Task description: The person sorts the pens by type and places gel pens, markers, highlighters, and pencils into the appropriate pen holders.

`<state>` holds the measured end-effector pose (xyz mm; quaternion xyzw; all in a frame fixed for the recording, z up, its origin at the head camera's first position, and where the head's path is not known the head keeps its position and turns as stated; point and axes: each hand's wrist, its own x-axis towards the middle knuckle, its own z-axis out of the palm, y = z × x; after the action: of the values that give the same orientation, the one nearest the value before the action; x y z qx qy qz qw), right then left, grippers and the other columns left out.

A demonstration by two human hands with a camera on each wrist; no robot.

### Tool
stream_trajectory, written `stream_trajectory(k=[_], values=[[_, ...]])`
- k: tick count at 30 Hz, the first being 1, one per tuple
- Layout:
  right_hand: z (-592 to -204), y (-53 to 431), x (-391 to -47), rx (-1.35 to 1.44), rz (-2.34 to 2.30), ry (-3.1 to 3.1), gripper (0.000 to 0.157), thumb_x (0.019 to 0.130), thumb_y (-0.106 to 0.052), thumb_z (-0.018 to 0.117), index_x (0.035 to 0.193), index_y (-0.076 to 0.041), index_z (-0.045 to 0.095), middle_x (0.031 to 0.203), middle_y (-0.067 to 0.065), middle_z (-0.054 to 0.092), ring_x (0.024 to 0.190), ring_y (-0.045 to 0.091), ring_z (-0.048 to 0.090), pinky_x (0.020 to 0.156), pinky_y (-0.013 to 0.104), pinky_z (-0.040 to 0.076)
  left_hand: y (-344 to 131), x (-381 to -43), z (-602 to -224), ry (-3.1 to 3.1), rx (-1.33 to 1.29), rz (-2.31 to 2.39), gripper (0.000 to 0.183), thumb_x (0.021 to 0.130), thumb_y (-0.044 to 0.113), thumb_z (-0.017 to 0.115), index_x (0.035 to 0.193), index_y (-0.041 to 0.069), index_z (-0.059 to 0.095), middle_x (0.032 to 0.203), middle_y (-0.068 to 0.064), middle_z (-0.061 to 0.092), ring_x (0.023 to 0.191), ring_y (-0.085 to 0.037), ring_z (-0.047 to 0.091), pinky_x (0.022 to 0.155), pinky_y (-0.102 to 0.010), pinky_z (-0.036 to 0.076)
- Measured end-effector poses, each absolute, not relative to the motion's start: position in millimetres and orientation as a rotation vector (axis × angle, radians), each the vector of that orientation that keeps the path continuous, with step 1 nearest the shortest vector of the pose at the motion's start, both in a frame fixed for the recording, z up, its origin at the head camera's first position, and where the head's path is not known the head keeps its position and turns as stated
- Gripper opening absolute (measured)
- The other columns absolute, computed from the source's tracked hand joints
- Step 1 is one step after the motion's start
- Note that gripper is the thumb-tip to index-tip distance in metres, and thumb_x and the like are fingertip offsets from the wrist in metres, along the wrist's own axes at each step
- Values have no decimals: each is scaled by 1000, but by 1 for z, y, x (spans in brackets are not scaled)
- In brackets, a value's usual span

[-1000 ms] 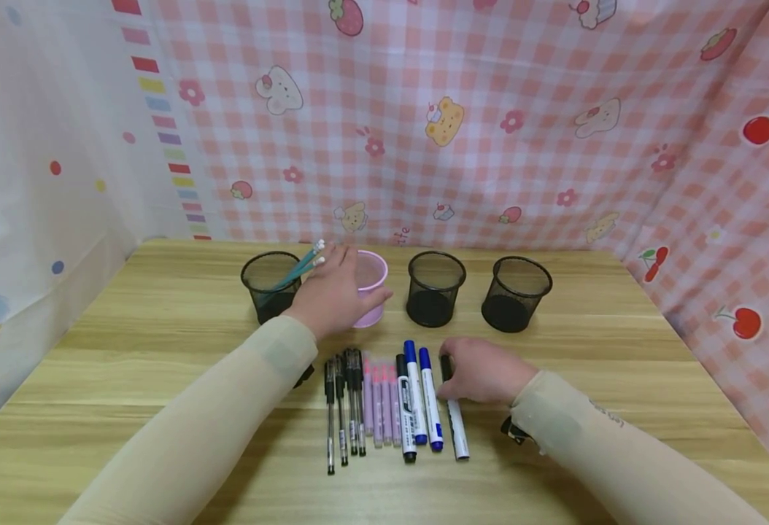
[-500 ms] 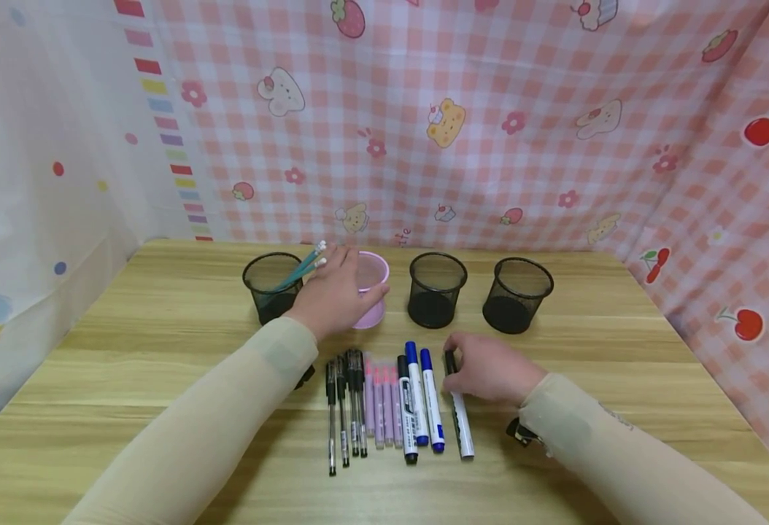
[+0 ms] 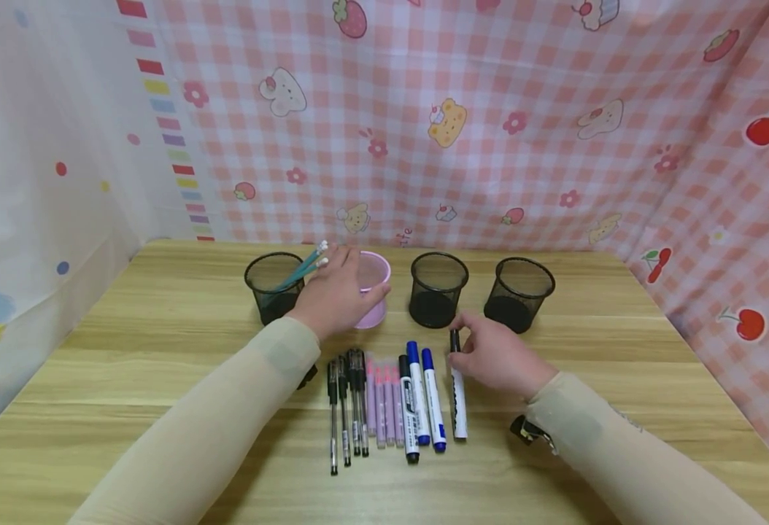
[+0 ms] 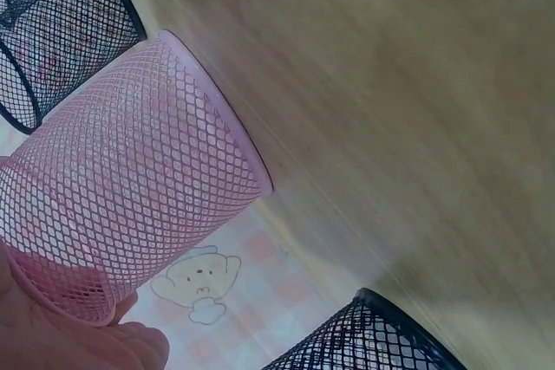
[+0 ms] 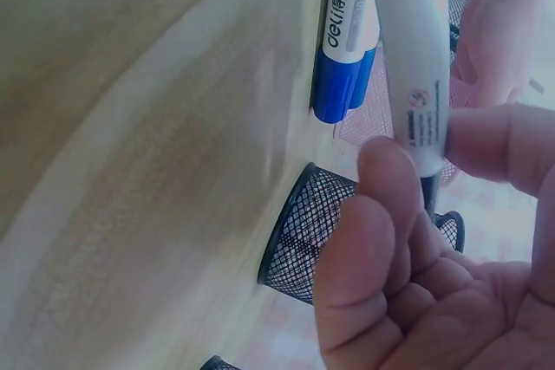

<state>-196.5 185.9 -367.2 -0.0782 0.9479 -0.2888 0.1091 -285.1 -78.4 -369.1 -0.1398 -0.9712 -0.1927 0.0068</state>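
Observation:
My left hand (image 3: pixel 335 295) holds the pink mesh pen cup (image 3: pixel 375 313), with the thumb across its front right; the left wrist view shows fingers at the rim. My right hand (image 3: pixel 501 356) pinches a white marker (image 3: pixel 459 408) with a black cap between thumb and fingers. In the right wrist view the marker is tilted and held near its capped end. Left of it lie two blue-capped markers (image 3: pixel 433 401) and a black-capped whiteboard marker (image 3: pixel 409 415). Several pink highlighters (image 3: pixel 389 415) and several black gel pens (image 3: pixel 333 423) continue the row.
A black mesh cup (image 3: pixel 268 306) with teal pencils (image 3: pixel 302 271) stands left of the pink cup. Two more black mesh cups stand to its right, one near the middle (image 3: pixel 433 310) and one farther right (image 3: pixel 509 310). A checked curtain (image 3: pixel 516 168) hangs behind the table.
My right hand has moved away from me with the black-capped marker, bringing it nearer the black cups. The left hand stays at the pink cup.

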Motion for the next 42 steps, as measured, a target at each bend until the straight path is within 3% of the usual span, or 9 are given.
stream_trajectory(k=[22, 32, 42], values=[[-362, 182, -202, -204, -1342, 2883, 48, 96, -20, 74, 138, -9, 51, 78, 3, 69, 61, 16, 54, 57, 30, 46, -78, -288, -371, -3047, -424, -586, 104, 98, 78, 43, 169, 6, 16, 177, -15, 11, 164, -41, 12, 119, -62, 41], [-360, 175, -205, -201, -1751, 2806, 48, 99, -14, 72, 139, -8, 45, 81, 6, 69, 65, 15, 61, 55, 28, 48, -78, -286, -369, -3037, -425, -636, 104, 98, 77, 45, 169, 6, 16, 177, -16, 10, 163, -41, 13, 119, -63, 39], [-357, 167, -210, -156, -2034, 2814, 47, 101, -14, 69, 138, -9, 40, 89, 19, 71, 71, 19, 65, 62, 26, 53, -79, -286, -370, -3013, -410, -673, 105, 96, 79, 47, 169, 9, 19, 176, -16, 17, 157, -45, 31, 113, -63, 47]])
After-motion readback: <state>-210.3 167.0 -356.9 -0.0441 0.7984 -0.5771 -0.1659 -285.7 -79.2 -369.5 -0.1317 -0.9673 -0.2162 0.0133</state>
